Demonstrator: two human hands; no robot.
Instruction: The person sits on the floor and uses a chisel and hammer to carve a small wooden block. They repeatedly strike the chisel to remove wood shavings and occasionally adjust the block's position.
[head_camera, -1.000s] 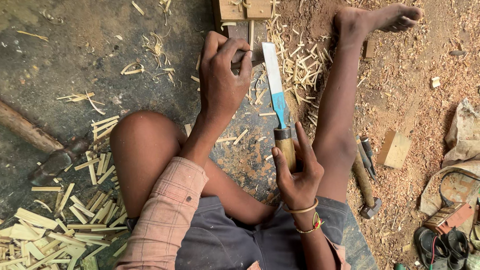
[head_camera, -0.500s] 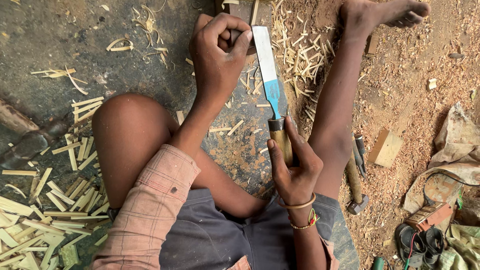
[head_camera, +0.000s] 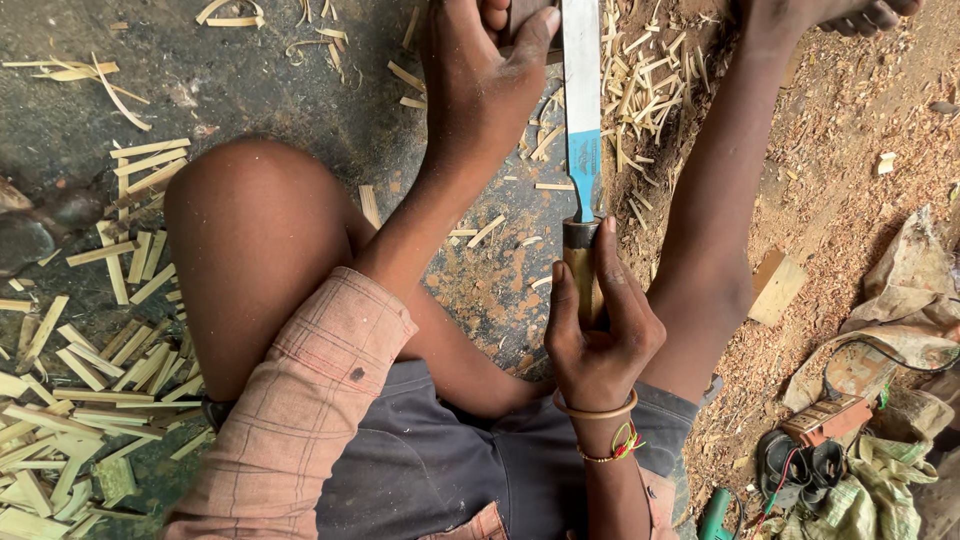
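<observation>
1. A long flat metal blade (head_camera: 580, 90) runs straight up the middle of the view, pale steel along most of its length with a blue painted band just above the handle.
2. Its round wooden handle (head_camera: 583, 270) is smooth and tan, capped with a dark ring where the blade enters.
3. The right hand (head_camera: 598, 335) has its grip clenched around that handle, fingers wrapped on either side and thumb lying along it.
4. A brown bangle and a red-and-green thread band (head_camera: 610, 440) sit at the right wrist.
5. The left hand (head_camera: 478, 70) reaches to the top edge, just left of the blade, its grip closed on a small dark piece of wood (head_camera: 525, 15); most of that piece is hidden or cut off by the frame.
6. Thin, curled wood shavings (head_camera: 640, 100) lie heaped to the right of the blade.
7. Flat, pale split wooden strips (head_camera: 90, 400) lie scattered and piled on the rough grey floor (head_camera: 330, 110) at the left.
8. Reddish sawdust (head_camera: 850, 150) covers the ground on the right, with a small wooden block (head_camera: 775, 285) near the leg.
9. Crumpled cloth and wired tools (head_camera: 850, 440) lie at the lower right.
</observation>
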